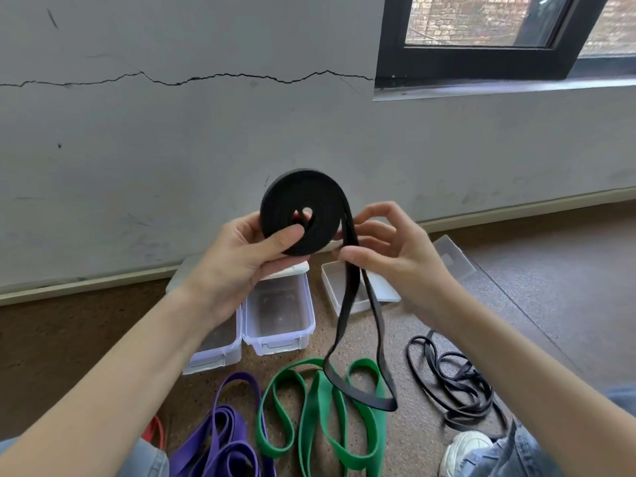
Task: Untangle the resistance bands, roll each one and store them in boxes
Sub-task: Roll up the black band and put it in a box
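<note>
Brown speckled floor [516, 270] meets a cracked grey wall [172, 132] under a dark-framed window [481, 60]. The left hand [241, 256] grips the coiled black band [303, 211]; the right hand [385, 246] pinches its hanging tail above 3 clear boxes [278, 315]. A red band [155, 433] is mostly hidden behind the left arm. No writing is readable.

Left hand [241, 249] grips black band [303, 211] coil; right hand [382, 246] pinches hanging tail.

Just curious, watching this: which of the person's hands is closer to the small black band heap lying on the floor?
Right. The right hand is above and slightly left of the thin black band heap; the left hand is farther left, over the clear boxes.
</note>
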A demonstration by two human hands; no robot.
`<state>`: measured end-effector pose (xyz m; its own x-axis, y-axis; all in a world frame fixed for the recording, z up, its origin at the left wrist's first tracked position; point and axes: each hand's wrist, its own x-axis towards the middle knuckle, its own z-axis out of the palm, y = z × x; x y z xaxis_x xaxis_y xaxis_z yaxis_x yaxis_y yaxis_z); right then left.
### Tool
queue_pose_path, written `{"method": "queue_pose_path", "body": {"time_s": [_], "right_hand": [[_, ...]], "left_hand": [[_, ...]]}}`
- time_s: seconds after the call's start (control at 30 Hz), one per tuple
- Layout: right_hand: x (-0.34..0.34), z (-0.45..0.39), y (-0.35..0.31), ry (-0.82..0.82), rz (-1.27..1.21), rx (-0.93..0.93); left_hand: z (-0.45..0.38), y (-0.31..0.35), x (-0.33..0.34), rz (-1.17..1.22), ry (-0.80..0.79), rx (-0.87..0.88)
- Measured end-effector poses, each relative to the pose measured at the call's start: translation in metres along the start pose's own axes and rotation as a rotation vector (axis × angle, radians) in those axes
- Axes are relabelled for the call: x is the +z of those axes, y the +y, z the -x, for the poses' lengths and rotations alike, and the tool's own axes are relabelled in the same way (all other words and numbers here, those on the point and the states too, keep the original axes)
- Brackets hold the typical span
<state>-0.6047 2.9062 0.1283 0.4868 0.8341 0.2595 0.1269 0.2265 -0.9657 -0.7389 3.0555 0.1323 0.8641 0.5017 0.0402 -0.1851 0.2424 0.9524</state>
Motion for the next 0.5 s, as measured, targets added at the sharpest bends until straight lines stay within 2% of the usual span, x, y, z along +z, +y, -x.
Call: {"method": "queue_pose_path", "body": {"time_s": [0.23,0.37,0.5], "right_hand": [[0.007,0.001,0.012,0.11,0.173,-0.023],[0.004,0.002,0.004,0.065,0.334,-0.061],[0.007,0.002,0.0,-0.052,0.631,-0.185]], "left_hand": [[0.005,-0.019,0.008,0.041,0.022,-0.096],[0.005,-0.016,0.0,-0.304,-0.039,-0.177],[0.004,-0.01,-0.001,-0.455,-0.159,-0.148]]}}
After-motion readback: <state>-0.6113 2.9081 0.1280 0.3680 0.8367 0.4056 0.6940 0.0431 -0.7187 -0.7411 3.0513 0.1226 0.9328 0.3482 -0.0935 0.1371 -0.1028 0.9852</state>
